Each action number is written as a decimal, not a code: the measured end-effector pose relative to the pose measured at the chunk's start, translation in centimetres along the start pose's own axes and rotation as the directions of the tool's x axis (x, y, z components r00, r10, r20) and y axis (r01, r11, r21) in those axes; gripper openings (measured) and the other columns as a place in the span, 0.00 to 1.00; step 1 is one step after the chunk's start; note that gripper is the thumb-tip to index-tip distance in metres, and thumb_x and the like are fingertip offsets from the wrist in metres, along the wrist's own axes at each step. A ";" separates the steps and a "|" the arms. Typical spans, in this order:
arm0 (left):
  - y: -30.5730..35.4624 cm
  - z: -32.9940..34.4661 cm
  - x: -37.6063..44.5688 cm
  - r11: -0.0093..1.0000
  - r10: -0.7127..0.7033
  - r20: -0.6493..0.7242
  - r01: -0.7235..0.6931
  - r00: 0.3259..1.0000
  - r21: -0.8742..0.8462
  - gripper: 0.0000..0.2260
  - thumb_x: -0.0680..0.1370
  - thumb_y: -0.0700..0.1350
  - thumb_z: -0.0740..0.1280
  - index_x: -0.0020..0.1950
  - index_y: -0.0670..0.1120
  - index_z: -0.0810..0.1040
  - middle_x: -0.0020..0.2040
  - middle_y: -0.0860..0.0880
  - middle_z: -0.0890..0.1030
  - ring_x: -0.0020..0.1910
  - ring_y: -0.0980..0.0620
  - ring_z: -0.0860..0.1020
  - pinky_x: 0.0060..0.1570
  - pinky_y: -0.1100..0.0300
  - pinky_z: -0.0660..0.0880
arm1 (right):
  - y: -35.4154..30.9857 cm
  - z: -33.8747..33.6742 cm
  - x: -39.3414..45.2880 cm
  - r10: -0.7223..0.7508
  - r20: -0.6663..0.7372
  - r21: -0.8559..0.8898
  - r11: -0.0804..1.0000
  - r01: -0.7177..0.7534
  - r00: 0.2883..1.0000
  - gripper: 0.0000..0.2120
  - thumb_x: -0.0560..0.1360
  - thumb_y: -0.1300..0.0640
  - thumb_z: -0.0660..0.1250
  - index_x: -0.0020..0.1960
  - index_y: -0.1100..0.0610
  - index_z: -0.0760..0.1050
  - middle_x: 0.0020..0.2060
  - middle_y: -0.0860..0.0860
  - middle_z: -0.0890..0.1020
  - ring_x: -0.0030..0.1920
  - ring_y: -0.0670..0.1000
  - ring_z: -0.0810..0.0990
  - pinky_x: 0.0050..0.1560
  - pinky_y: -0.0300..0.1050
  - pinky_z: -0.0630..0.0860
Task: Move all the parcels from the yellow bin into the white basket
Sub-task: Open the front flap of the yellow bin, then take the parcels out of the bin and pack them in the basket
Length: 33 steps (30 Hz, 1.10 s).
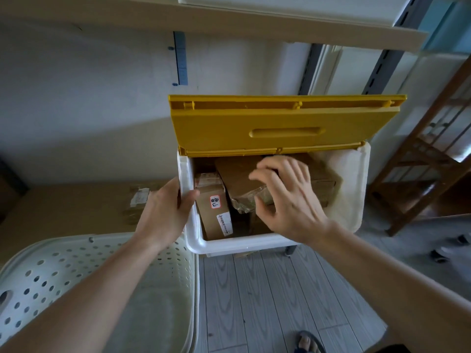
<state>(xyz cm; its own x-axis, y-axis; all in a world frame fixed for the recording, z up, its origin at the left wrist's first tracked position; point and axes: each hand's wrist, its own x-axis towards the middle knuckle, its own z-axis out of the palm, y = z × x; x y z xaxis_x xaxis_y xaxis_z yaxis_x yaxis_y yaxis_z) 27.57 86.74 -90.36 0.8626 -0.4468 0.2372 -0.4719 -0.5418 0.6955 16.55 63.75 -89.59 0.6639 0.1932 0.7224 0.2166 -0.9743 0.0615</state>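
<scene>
While the lid stands open: the yellow bin [190, 179] shows several parcels packed inside, none yet in the white basket [96, 253].
Key relation: the top parcel [237, 174] lies directly under and just beyond the right hand [285, 200], slanting from near right to far left across the bin, its long axis running roughly left to right.
Nearer hand: the right one, by a clear margin; the left is off at the bin's left wall.
Right hand: fingers spread and bent over the top parcel, fingertips at its crinkled near edge; whether it already pinches it cannot be told.
Left hand [163, 212]: grips the bin's left rim, thumb hooked inside the wall, seemingly steadying it.
Upright parcel [215, 215]: brown cardboard, standing on end at the left of the bin, with a red-bordered sticker and a white shipping label.
Materials: matte cardboard, glossy clear wrap around the top parcel, smooth hard plastic for the white bin body and yellow lid [280, 123].
Basket: cream plastic, perforated with round holes, near left, just beside the bin.
Likely move: lift toward the near left.
</scene>
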 end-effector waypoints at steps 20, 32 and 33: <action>3.7 0.6 -1.9 0.933 0.336 -0.319 -0.268 0.886 0.239 0.20 0.74 0.41 0.64 0.66 0.40 0.76 0.59 0.42 0.74 0.58 0.46 0.73 0.59 0.60 0.67 | 0.4 1.6 -2.3 0.490 0.331 0.110 0.829 -0.549 0.807 0.35 0.73 0.59 0.72 0.77 0.57 0.63 0.72 0.57 0.66 0.72 0.58 0.67 0.71 0.53 0.68; 6.8 7.8 -0.5 0.749 -0.376 0.313 0.485 0.872 -0.451 0.10 0.80 0.46 0.62 0.50 0.41 0.77 0.39 0.50 0.76 0.38 0.53 0.74 0.41 0.55 0.69 | 0.2 2.8 2.2 0.820 0.459 0.214 0.271 -0.938 0.342 0.29 0.81 0.51 0.62 0.80 0.56 0.62 0.67 0.54 0.76 0.64 0.57 0.77 0.66 0.57 0.74; 7.1 8.1 -0.4 0.673 -0.382 0.352 0.518 0.854 -0.528 0.09 0.81 0.47 0.62 0.55 0.45 0.79 0.44 0.53 0.79 0.43 0.55 0.76 0.47 0.55 0.71 | 0.3 3.0 2.4 0.821 0.466 0.225 0.250 -0.942 0.330 0.27 0.81 0.51 0.62 0.78 0.55 0.65 0.65 0.54 0.78 0.61 0.57 0.78 0.64 0.57 0.76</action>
<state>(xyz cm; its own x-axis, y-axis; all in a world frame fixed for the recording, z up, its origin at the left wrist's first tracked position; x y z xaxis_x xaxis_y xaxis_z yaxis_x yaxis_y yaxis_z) 22.41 77.30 -91.08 0.8533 -0.4252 -0.3019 0.2259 -0.2205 0.9489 20.35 64.29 -89.86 0.7305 -0.6822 -0.0325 -0.4099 -0.3998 -0.8198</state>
